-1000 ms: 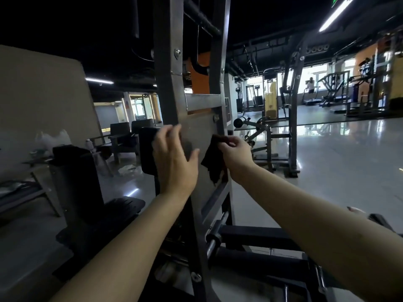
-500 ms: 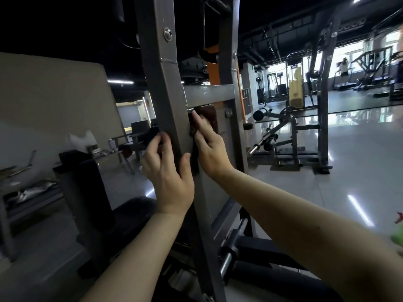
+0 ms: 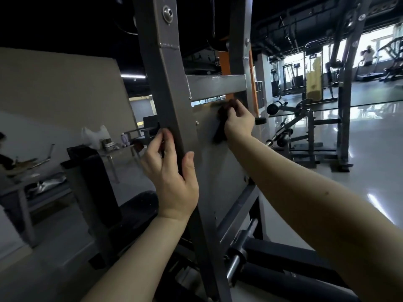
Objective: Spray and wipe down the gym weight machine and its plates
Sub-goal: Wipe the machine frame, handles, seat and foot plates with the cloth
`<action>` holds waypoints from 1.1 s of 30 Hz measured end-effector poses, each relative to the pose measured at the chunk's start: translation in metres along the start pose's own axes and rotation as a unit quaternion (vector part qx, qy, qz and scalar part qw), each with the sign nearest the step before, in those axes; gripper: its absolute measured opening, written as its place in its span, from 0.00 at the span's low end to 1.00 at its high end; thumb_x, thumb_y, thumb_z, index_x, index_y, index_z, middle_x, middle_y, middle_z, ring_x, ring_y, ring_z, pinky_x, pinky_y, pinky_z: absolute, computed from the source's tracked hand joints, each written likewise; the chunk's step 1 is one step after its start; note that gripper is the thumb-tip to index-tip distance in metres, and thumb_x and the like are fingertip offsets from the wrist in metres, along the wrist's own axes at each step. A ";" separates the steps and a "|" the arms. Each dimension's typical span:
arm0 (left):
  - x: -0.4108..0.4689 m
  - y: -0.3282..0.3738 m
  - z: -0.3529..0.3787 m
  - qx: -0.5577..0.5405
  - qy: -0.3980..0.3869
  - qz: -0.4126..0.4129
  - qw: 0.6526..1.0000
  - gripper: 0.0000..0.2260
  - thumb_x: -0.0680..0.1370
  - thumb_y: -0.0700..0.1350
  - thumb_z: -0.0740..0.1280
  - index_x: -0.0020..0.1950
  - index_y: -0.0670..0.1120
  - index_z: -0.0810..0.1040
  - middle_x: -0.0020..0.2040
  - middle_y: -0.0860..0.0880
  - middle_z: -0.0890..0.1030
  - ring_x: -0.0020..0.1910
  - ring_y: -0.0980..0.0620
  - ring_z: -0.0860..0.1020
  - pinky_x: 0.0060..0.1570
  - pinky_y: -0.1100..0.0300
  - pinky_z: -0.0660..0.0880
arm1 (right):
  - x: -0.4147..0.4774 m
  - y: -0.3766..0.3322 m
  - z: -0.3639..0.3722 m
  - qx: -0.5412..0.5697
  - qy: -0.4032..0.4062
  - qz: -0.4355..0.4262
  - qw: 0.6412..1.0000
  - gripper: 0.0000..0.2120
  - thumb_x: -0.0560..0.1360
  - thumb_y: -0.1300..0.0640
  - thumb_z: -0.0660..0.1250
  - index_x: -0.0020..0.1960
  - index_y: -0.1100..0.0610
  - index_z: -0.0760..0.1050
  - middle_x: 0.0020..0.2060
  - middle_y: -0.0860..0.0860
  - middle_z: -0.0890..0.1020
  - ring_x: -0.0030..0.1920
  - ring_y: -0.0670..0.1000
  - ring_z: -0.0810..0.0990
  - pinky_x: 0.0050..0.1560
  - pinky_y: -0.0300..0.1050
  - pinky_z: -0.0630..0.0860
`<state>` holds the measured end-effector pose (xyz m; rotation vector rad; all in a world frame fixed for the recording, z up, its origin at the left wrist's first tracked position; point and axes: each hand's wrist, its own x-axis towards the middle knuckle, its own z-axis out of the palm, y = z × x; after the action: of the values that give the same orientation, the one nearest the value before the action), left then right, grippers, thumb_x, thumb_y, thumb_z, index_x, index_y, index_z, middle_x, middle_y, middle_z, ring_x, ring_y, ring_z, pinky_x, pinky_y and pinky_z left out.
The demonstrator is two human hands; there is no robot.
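Two hands: left hand point(image 3: 172, 177), right hand point(image 3: 238, 124). One dark cloth point(image 3: 219, 132) under right fingers point(image 3: 236, 111); one grey upright point(image 3: 170, 83) inside left fingers point(image 3: 168, 144).

The grey painted steel weight machine point(image 3: 218, 171) fills the middle of the frame. Its bolted upright post point(image 3: 170, 88) slants from top centre downward, and a crossbar point(image 3: 216, 86) meets it above a flat panel point(image 3: 209, 153). A dark crumpled cloth point(image 3: 219, 131) is held against the panel's upper part, pinched in the right hand point(image 3: 238, 122).
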<state>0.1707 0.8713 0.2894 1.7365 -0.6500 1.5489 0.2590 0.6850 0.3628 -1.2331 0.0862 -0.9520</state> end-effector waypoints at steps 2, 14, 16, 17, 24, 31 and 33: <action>0.001 0.001 -0.002 0.002 -0.007 -0.001 1.000 0.26 0.80 0.44 0.69 0.76 0.37 0.69 0.70 0.38 0.70 0.63 0.36 0.70 0.66 0.39 0.67 | 0.003 -0.013 0.004 0.097 0.049 0.036 0.993 0.18 0.82 0.60 0.64 0.72 0.58 0.76 0.64 0.54 0.82 0.65 0.53 0.80 0.70 0.52 0.75; 0.002 0.002 0.000 -0.042 0.001 -0.017 0.999 0.25 0.82 0.46 0.67 0.76 0.36 0.69 0.71 0.37 0.69 0.69 0.43 0.65 0.72 0.42 0.66 | -0.111 -0.008 -0.017 0.032 -0.207 -0.095 0.973 0.21 0.84 0.66 0.60 0.75 0.55 0.72 0.67 0.49 0.79 0.68 0.43 0.76 0.67 0.36 0.72; 0.002 0.004 -0.001 -0.034 0.007 -0.013 0.999 0.25 0.81 0.44 0.68 0.75 0.35 0.69 0.70 0.37 0.70 0.69 0.43 0.65 0.74 0.50 0.63 | -0.094 -0.007 -0.015 -0.020 -0.205 -0.121 0.971 0.23 0.84 0.65 0.58 0.78 0.53 0.68 0.73 0.50 0.74 0.74 0.45 0.70 0.70 0.33 0.67; 0.003 0.004 -0.001 -0.034 0.009 -0.010 0.999 0.25 0.81 0.44 0.69 0.75 0.35 0.70 0.70 0.36 0.70 0.69 0.43 0.65 0.74 0.54 0.61 | -0.082 -0.005 -0.008 -0.041 -0.196 -0.126 0.972 0.24 0.85 0.64 0.58 0.80 0.51 0.65 0.76 0.51 0.70 0.76 0.46 0.66 0.71 0.32 0.63; 0.003 0.007 -0.003 -0.034 0.016 -0.004 0.999 0.24 0.80 0.42 0.70 0.74 0.34 0.71 0.70 0.36 0.71 0.70 0.47 0.65 0.75 0.60 0.51 | 0.008 -0.007 0.004 -0.151 -0.077 -0.012 0.985 0.25 0.87 0.54 0.49 0.84 0.51 0.50 0.82 0.54 0.55 0.81 0.57 0.55 0.80 0.52 0.51; 0.002 0.005 -0.005 -0.040 0.007 -0.004 0.999 0.24 0.81 0.44 0.69 0.74 0.35 0.71 0.71 0.36 0.70 0.69 0.39 0.69 0.72 0.46 0.65 | -0.075 -0.004 -0.001 -0.100 -0.160 -0.058 0.980 0.26 0.87 0.57 0.54 0.83 0.47 0.53 0.82 0.52 0.55 0.81 0.53 0.55 0.81 0.51 0.52; 0.002 0.003 -0.001 -0.051 0.007 -0.005 0.999 0.24 0.82 0.45 0.67 0.75 0.35 0.70 0.72 0.36 0.69 0.70 0.39 0.68 0.70 0.40 0.67 | -0.113 0.010 -0.010 -0.094 -0.211 -0.114 0.966 0.27 0.86 0.60 0.55 0.82 0.45 0.54 0.82 0.50 0.53 0.81 0.45 0.49 0.79 0.41 0.48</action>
<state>0.1679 0.8706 0.2916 1.6504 -0.6997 1.4940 0.1883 0.7510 0.3026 -1.6239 -0.3156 -0.8703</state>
